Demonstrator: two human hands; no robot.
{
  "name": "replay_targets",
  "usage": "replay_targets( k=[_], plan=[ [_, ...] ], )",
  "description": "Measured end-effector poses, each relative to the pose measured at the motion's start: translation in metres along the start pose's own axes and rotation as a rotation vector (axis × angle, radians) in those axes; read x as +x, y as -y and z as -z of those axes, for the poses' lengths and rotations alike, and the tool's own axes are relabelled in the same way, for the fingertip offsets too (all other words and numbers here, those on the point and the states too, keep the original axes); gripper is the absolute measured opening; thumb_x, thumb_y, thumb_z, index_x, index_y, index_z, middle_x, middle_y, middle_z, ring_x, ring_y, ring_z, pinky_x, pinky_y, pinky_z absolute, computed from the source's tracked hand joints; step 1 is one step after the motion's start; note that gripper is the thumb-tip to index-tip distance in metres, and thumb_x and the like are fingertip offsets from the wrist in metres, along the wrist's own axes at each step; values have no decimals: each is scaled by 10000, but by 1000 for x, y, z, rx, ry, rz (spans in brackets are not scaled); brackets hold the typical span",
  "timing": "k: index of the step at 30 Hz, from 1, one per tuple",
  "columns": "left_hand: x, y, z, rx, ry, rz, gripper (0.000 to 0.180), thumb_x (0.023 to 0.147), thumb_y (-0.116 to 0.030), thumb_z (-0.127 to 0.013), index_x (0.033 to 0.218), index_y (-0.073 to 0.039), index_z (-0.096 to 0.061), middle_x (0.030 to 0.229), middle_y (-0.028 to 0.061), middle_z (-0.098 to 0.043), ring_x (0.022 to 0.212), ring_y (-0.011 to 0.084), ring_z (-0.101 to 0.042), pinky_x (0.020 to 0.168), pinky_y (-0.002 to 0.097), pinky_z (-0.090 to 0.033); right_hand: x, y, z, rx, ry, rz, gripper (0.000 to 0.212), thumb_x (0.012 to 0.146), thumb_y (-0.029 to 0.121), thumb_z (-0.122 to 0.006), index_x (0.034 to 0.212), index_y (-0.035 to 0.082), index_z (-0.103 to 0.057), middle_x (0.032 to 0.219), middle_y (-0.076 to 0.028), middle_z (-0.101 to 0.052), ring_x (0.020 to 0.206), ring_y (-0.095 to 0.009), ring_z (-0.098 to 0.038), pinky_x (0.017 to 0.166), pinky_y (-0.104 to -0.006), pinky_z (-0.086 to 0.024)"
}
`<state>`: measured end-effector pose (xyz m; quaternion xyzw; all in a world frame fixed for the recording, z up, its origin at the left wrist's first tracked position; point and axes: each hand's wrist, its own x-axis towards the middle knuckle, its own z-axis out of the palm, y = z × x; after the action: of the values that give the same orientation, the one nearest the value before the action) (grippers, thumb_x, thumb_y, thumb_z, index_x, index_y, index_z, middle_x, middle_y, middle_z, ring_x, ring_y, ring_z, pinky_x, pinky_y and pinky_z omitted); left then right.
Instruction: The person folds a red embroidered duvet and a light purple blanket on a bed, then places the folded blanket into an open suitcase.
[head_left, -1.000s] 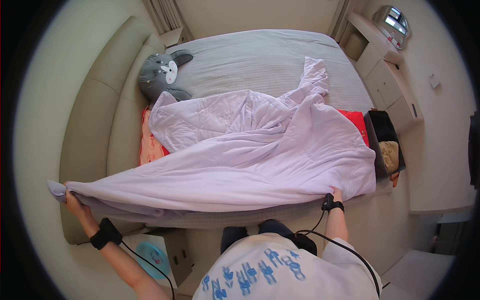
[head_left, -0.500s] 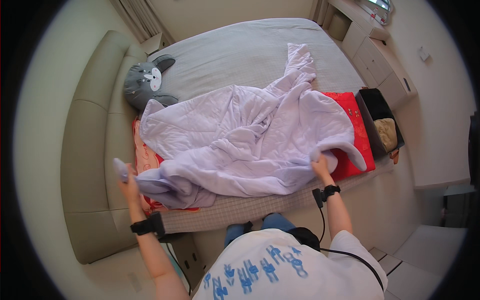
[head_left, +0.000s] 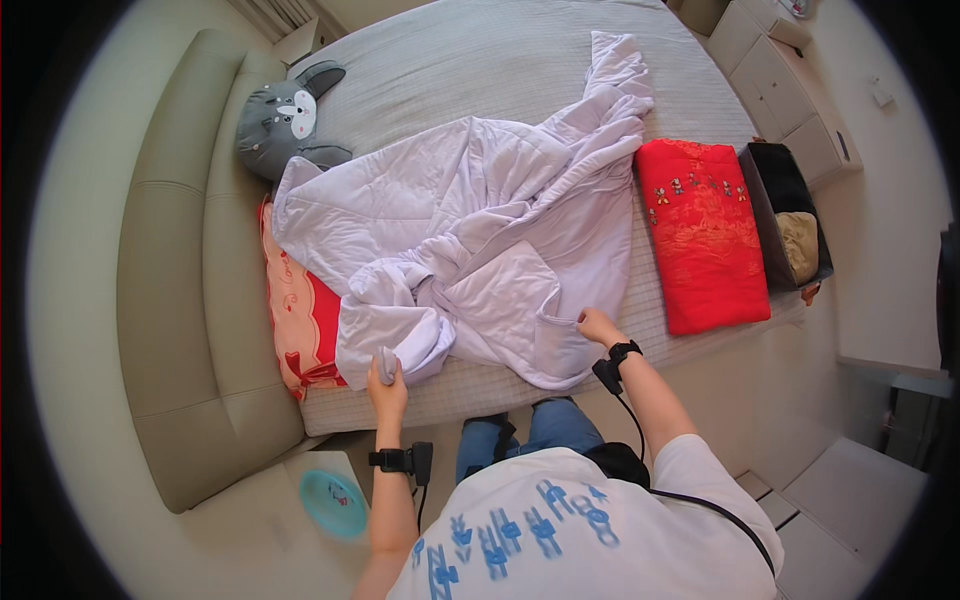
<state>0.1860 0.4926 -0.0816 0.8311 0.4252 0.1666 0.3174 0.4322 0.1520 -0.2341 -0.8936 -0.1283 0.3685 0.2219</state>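
A pale lavender quilt (head_left: 400, 210) lies rumpled across the bed, with a twisted tail reaching toward the far side. Close to the bed's near edge, my left hand (head_left: 387, 385) is closed round a bunched piece of the quilt's edge. Further right, my right hand (head_left: 600, 326) has its fingers curled on the quilt's near right part, where a corner is folded back. Left of the quilt, a red and pink pillow (head_left: 300, 320) is partly covered by it.
A grey plush animal cushion (head_left: 275, 135) rests by the padded headboard (head_left: 170, 280). A folded red quilt (head_left: 703, 250) lies at the bed's right end, beside a dark storage box (head_left: 770, 215) with cloth in it. A turquoise basin (head_left: 335, 503) stands at lower left.
Both hands have moved inward, the left to the right and the right to the left. The lavender quilt has been drawn off the folded red quilt and off more of the pillow. The view has shifted.
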Motion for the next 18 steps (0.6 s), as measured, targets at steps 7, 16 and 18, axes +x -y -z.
replay_targets(
  k=[7, 16, 18],
  plan=[
    [-29, -31, 2, -10, 206, -156, 404, 572, 118, -452, 947, 8, -556, 912, 174, -541, 857, 368, -524, 773, 345, -419, 69, 41, -15, 45, 71, 109, 259, 687, 169, -541, 886, 17, -608, 918, -217, -601, 885, -340, -571, 789, -381, -450],
    [-72, -27, 13, -146, -29, 213, 406, 582, 107, -447, 957, -1, -557, 922, 142, -560, 873, 290, -550, 801, 313, -412, 140, 102, -54, -40, -148, -170, 869, 606, 424, -693, 1282, 40, -305, 1333, -259, -254, 1251, -377, -243, 1031, -448, -188],
    [-78, -27, 23, -197, -1, 236, 418, 584, 111, -439, 966, -13, -556, 935, 123, -558, 889, 275, -541, 809, 307, -406, 151, 103, -57, 201, -144, -266, 962, 558, 473, -718, 1284, 12, -286, 1349, -247, -238, 1268, -328, -232, 1039, -449, -156]
  ],
)
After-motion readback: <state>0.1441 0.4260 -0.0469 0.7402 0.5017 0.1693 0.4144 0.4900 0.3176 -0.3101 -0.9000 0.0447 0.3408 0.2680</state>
